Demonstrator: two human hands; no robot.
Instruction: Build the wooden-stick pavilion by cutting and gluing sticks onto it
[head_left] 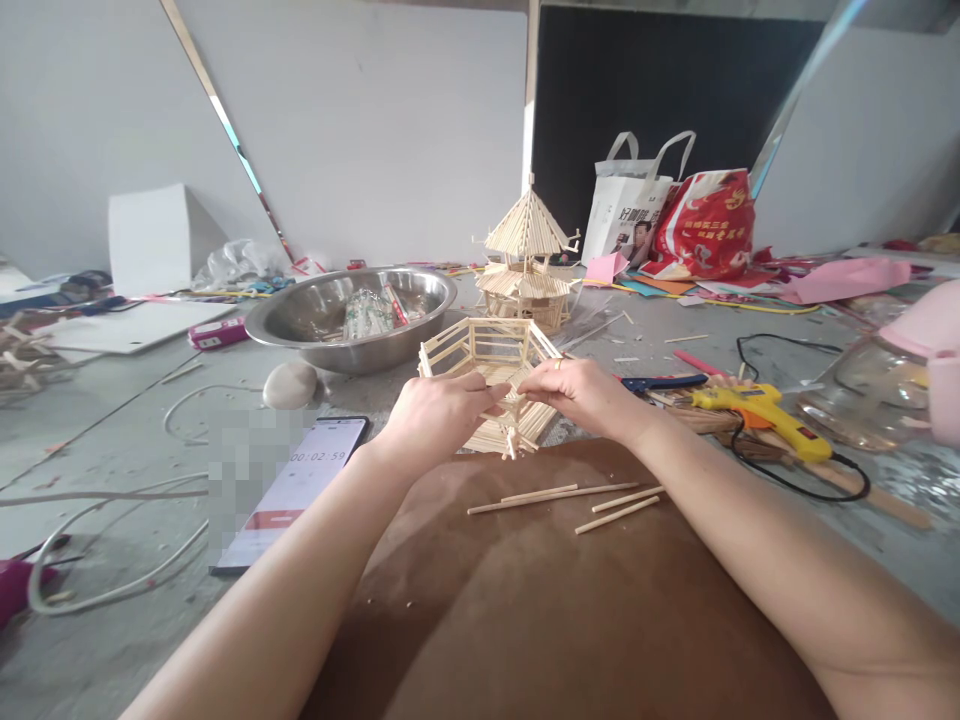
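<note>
Now, frame (487,355): on the floor (112,400), at the brown cloth's (525,600) far edge.
Left hand (439,410): pinching its near rail.
Right hand (581,395): pinching the same rail.
Risk: a hard squeeze could crack glued joints; the glue gun (757,410) nearby might snag.

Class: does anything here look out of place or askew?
Yes: loose sticks lie scattered at odd angles on the brown sheet beside the stick frame, and coloured paper scraps litter the surface by the bags.

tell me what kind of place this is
Probably a makeshift craft workspace: a stick pagoda model, a yellow glue gun, and loose wooden sticks beside a half-built stick frame.
</note>
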